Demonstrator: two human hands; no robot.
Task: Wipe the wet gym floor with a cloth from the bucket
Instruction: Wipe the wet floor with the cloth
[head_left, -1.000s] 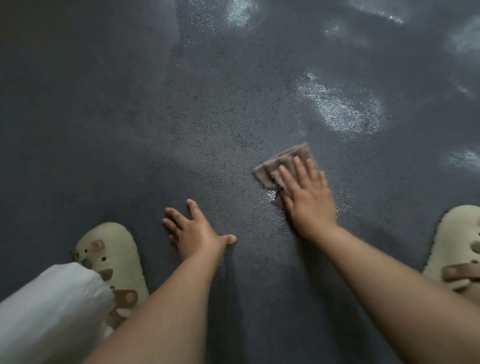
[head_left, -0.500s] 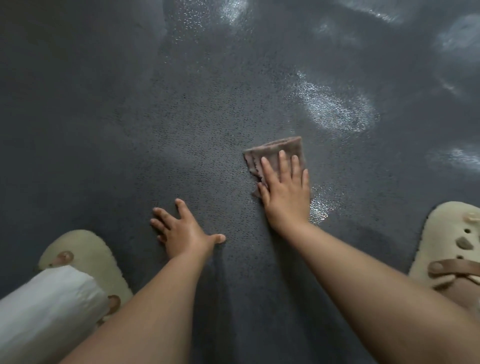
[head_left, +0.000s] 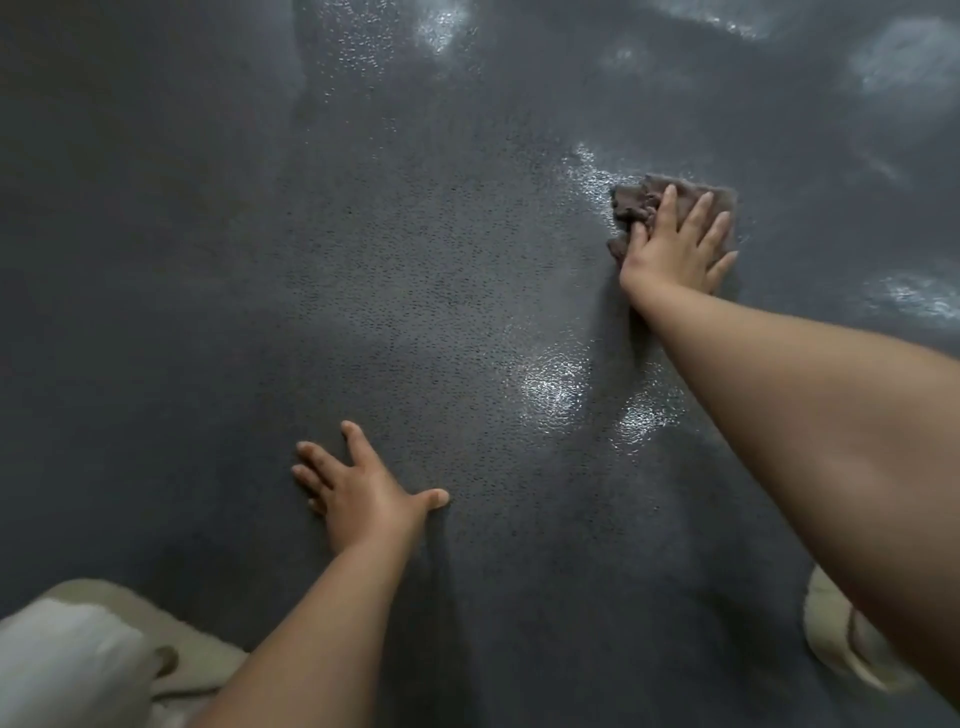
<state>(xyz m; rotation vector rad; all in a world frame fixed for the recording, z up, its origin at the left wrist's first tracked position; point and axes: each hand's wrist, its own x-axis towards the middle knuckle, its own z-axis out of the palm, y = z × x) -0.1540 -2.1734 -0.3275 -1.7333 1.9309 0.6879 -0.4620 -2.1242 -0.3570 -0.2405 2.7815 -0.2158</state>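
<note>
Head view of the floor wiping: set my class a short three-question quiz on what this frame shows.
1. True or false: the right hand presses the brown cloth flat on the floor.
2. What does the left hand touch? A) the cloth B) bare floor C) a bucket
3. Fill in: shiny wet patches lie between the two ____.

Key: 1 true; 2 B; 3 hands.

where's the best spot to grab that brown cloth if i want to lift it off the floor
Probably the bunched-up left end of the brown cloth. It is rumpled into raised folds there and sticks out past the right hand, which presses flat on the rest. Come in from the left and pinch those folds; the other edges lie flat on the wet floor, giving little to catch.
</note>
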